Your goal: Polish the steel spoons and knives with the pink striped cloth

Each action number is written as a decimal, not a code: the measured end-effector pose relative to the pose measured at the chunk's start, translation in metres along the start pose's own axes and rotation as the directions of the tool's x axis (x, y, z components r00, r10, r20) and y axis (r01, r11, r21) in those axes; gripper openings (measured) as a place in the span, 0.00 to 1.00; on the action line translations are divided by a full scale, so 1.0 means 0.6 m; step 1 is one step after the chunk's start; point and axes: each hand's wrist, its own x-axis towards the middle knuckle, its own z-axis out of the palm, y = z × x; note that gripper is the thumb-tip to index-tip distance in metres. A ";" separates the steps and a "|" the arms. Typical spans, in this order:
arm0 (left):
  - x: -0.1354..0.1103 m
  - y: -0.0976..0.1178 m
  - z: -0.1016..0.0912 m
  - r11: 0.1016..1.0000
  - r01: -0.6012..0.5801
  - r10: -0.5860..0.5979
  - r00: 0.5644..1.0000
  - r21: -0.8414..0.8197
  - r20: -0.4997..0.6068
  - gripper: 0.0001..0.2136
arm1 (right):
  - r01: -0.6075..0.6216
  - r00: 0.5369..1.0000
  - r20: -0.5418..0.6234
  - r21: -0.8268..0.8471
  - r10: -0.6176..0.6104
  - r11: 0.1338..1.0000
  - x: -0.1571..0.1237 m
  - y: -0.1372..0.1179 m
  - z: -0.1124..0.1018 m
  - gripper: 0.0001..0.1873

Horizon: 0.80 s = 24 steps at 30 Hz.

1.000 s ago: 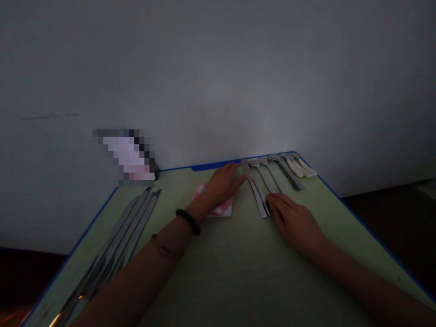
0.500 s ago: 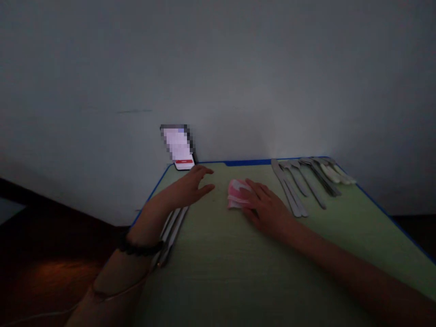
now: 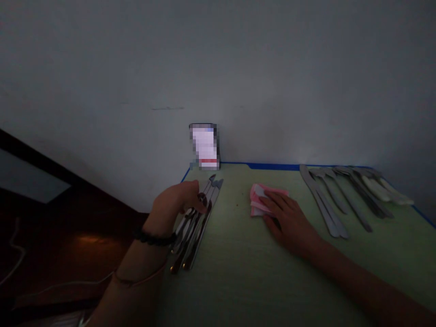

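Along the table's left side lies a row of table knives, with dark reflections on their handles. My left hand is over them, thumb and fingers curled down and closed around a knife in the row; my own fingers partly hide the grip. A folded pink and white cloth lies near the middle of the table. My right hand is on its right part, fingers over the top and thumb along the near edge, holding it against the tabletop.
A lit phone leans on the wall at the table's back left corner. On the right of the green table lie flat grey knives, several forks and spoons, and white-handled pieces. A cable runs at lower left.
My left hand has come down from above the table onto the knives, its fingers closing. My right hand stays on the cloth. The whole view has shifted, so things appear further right.
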 end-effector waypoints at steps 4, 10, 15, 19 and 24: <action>-0.003 0.010 0.001 0.998 -0.014 0.017 0.999 -0.054 0.044 0.15 | 0.014 1.000 -0.009 0.016 -0.014 1.000 0.001 0.001 0.000 0.25; -0.006 0.012 0.000 0.999 -0.012 0.015 0.998 -0.051 0.063 0.09 | 0.026 0.999 -0.029 0.037 -0.025 0.999 0.002 0.003 -0.001 0.26; -0.013 0.005 -0.007 0.998 -0.053 0.055 0.996 -0.032 0.070 0.08 | 0.026 0.999 -0.024 0.038 -0.025 0.999 0.001 0.003 -0.001 0.26; -0.019 -0.003 -0.014 0.993 -0.108 0.109 0.993 -0.041 0.035 0.10 | 0.024 0.999 -0.025 0.032 -0.023 0.999 -0.001 0.002 -0.001 0.25; -0.034 0.013 -0.024 0.971 -0.214 0.216 0.976 -0.103 0.009 0.13 | 0.027 0.998 -0.050 0.053 -0.025 0.998 0.002 0.003 0.001 0.24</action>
